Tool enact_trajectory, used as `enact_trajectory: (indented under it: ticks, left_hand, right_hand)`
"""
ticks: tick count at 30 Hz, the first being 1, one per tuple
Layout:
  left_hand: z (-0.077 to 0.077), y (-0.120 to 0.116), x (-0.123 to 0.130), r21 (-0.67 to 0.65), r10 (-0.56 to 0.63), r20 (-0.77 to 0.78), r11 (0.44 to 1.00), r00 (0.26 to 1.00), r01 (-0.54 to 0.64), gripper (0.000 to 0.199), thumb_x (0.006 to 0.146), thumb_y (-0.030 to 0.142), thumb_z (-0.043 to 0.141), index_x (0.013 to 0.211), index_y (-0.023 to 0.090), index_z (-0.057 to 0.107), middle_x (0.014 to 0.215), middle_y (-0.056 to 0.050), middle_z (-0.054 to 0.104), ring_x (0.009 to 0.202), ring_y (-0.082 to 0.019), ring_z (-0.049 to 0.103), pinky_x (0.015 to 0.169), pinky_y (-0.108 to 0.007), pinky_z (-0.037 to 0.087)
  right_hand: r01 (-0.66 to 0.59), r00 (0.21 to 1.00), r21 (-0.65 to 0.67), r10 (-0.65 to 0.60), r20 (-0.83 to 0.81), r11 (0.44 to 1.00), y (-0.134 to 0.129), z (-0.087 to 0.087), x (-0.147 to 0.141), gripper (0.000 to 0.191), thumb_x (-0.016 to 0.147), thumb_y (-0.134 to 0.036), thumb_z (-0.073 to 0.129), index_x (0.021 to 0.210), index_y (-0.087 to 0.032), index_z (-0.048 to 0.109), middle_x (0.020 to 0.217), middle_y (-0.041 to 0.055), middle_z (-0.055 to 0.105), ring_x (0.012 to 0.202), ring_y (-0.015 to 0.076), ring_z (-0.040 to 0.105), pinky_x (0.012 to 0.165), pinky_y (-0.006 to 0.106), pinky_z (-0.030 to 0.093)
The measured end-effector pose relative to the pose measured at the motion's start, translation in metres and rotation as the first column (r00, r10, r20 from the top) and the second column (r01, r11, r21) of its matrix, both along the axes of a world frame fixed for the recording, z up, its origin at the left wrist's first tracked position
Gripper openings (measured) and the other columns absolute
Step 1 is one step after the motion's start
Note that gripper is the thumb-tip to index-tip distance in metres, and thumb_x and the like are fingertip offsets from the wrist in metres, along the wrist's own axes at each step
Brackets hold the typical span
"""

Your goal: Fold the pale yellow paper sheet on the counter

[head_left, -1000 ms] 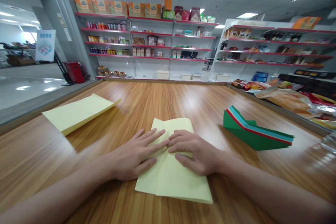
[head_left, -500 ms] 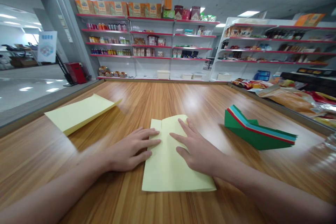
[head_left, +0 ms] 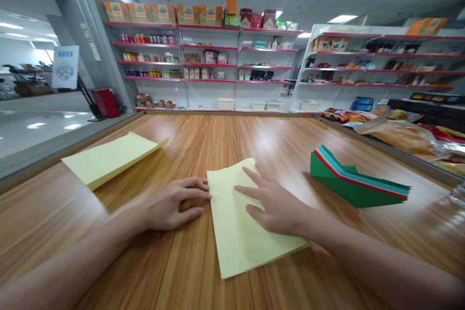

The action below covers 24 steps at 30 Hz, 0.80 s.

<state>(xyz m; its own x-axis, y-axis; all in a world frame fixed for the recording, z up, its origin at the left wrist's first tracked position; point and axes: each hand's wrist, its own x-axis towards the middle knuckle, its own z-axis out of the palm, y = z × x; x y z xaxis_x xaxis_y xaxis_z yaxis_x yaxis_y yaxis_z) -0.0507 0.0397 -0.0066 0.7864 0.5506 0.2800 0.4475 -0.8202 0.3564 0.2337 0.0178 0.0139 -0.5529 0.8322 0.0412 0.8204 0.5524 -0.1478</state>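
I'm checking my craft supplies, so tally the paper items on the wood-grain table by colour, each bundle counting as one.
Pale yellow: 2 (the folded paper under the right hand, and the loose paper on the left)
Green with red and blue layers: 1 (the bent paper bundle on the right)
Total: 3

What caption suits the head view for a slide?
Right fingers spread on folded pale-yellow rectangular paper, left fingers at its left edge.

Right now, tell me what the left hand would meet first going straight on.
The left hand would meet the folded pale yellow paper first; some fingers seemingly touch its left edge.
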Motion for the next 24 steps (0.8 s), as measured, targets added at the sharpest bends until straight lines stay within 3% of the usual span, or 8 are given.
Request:
enact_trajectory:
  ticks: [11, 16, 24]
  left_hand:
    - [0.001, 0.001, -0.002, 0.018, -0.018, -0.021, 1.000, 1.000, 0.019, 0.035, 0.090, 0.023, 0.050, 0.121, 0.033, 0.061, 0.123, -0.004, 0.053, 0.120, -0.019, 0.048, 0.100, -0.033, 0.041]
    - [0.003, 0.000, -0.002, 0.013, -0.025, -0.022, 1.000, 0.999, 0.025, 0.036, 0.091, 0.022, 0.049, 0.124, 0.032, 0.060, 0.124, -0.005, 0.053, 0.120, -0.019, 0.048, 0.101, -0.033, 0.040]
    - [0.007, -0.009, 0.001, 0.013, -0.018, -0.111, 1.000, 0.994, 0.019, 0.039, 0.090, 0.023, 0.049, 0.127, 0.025, 0.057, 0.131, -0.010, 0.046, 0.124, -0.024, 0.043, 0.105, -0.039, 0.037]
  right_hand:
    - [-0.065, 0.998, 0.072, 0.063, 0.029, 0.995, -0.003, -0.005, -0.002, 0.052, 0.087, -0.037, 0.046, 0.138, -0.027, 0.046, 0.152, 0.0130, 0.021, 0.141, 0.0370, 0.002, 0.109, 0.057, 0.016]
    - [-0.064, 0.998, 0.074, 0.064, 0.008, 0.995, -0.005, -0.007, -0.003, 0.053, 0.086, -0.038, 0.047, 0.138, -0.029, 0.046, 0.153, 0.0086, 0.021, 0.140, 0.0380, -0.003, 0.109, 0.057, 0.017]
    - [-0.077, 0.997, 0.043, 0.077, -0.004, 0.996, -0.002, 0.003, 0.002, 0.053, 0.085, -0.037, 0.050, 0.137, -0.030, 0.048, 0.152, 0.0082, 0.023, 0.141, 0.0339, 0.006, 0.111, 0.053, 0.017]
